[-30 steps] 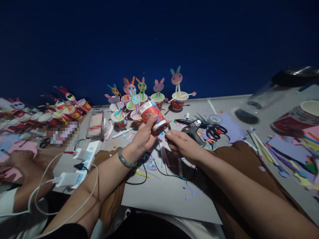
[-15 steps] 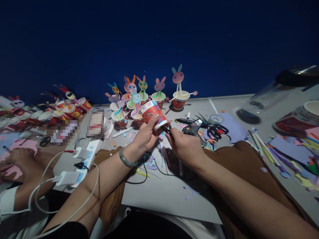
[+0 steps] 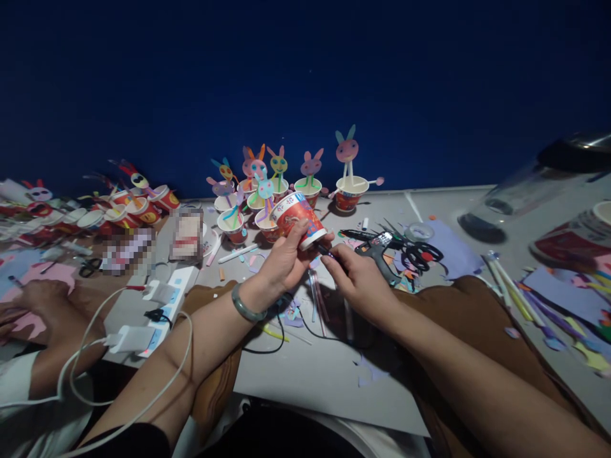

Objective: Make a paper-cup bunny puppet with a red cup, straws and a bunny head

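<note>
My left hand [image 3: 285, 259] is wrapped round a red paper cup [image 3: 296, 215] with a white patterned rim. The cup is tilted, its mouth to the upper left and its base toward my right hand. In my right hand [image 3: 365, 280] is a slim dark pen-like tool [image 3: 327, 252], its tip at the cup's base. Whether the tip pierces the cup or only touches it I cannot tell. Behind the cup stand several paper cups with paper rabbit heads on straw bodies, among them a pink-headed rabbit [image 3: 347, 151] in a red cup [image 3: 351, 198].
A black glue gun [image 3: 382, 254], black-handled scissors [image 3: 422, 254], a tape roll [image 3: 420, 230] and paper scraps lie to the right. Further right are a clear jug [image 3: 506, 197] and straws. At left are a power strip [image 3: 172, 299], white cables and another person's hand [image 3: 42, 299] on pink paper.
The view has shifted slightly, so the scene sits a little further right. My right hand's fingers have changed their hold on the dark tool at the cup's base. My left hand keeps the cup.
</note>
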{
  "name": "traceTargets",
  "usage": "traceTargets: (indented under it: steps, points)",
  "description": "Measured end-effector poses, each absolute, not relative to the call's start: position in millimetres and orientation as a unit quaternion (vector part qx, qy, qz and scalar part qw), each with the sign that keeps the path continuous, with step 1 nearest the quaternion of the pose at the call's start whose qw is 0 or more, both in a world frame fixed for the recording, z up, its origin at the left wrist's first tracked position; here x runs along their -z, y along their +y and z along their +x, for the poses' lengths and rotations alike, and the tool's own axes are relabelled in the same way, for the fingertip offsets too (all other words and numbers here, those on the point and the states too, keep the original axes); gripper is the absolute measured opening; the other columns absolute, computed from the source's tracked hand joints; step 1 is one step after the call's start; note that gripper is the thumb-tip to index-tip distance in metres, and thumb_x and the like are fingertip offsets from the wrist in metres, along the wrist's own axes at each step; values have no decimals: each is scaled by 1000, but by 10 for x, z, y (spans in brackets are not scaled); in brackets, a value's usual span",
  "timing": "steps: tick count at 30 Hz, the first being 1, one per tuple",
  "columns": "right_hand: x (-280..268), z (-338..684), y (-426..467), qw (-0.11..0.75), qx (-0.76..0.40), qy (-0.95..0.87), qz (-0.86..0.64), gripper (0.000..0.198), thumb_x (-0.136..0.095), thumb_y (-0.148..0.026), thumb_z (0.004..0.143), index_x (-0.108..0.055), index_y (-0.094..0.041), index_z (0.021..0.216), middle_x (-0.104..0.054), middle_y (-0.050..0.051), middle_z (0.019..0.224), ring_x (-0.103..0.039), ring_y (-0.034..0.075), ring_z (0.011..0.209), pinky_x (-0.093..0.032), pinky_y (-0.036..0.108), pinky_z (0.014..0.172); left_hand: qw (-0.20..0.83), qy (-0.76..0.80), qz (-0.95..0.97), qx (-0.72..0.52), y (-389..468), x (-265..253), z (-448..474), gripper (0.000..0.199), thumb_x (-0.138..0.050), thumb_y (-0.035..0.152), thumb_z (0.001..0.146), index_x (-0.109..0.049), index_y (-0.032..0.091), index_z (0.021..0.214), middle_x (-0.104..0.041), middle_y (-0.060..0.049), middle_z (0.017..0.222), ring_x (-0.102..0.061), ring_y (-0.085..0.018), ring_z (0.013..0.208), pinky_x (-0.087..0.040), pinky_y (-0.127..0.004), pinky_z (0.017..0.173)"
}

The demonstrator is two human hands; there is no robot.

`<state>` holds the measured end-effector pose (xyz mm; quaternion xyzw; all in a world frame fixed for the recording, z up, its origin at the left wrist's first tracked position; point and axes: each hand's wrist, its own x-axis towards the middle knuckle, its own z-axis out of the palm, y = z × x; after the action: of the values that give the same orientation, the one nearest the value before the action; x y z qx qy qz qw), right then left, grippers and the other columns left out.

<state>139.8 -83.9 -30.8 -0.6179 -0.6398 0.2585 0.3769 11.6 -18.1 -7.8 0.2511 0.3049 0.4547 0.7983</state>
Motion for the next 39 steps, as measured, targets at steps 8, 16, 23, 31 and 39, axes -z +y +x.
traceTargets:
  steps: [8, 16, 23, 31, 39]
  points:
    - [315, 1417, -862, 358, -205, -659, -629, 32, -46, -49, 96, -52, -22, 80, -52, 0, 59, -41, 13, 50, -19, 28, 52, 795, 312, 254, -454, -213, 82, 133, 36, -80, 43, 77, -65, 11, 86, -74, -5, 73, -73, -15, 70, -55, -28, 81]
    - [203, 1408, -845, 382, -561, -530, -508, 40, -37, -61, 95, -45, -24, 81, -32, -10, 50, -21, 9, 39, -20, 24, 43, 800, 289, 261, -456, -211, 118, 110, 40, -82, 44, 75, -65, 12, 91, -75, -5, 78, -74, -17, 76, -54, -29, 83]
    - [380, 1395, -882, 242, -5, -695, -677, 32, -39, -38, 99, -62, -16, 90, -65, 10, 72, -51, 18, 55, -18, 32, 53, 798, 290, 266, -457, -210, 155, 128, 37, -81, 45, 75, -66, 13, 87, -74, -4, 73, -74, -17, 76, -53, -30, 84]
    - [157, 1398, -854, 372, -665, -458, -457, 41, -38, -64, 95, -42, -26, 83, -24, -13, 48, -11, 8, 36, -16, 22, 39, 802, 290, 271, -446, -219, 130, 118, 43, -82, 48, 73, -68, 11, 90, -75, -8, 77, -75, -22, 88, -52, -32, 90]
    - [369, 1406, -865, 305, -67, -685, -659, 28, -44, -39, 96, -58, -18, 83, -60, 6, 66, -45, 14, 53, -18, 30, 53, 796, 288, 269, -460, -221, 140, 128, 39, -84, 44, 71, -67, 12, 85, -74, -6, 73, -75, -22, 87, -53, -35, 94]
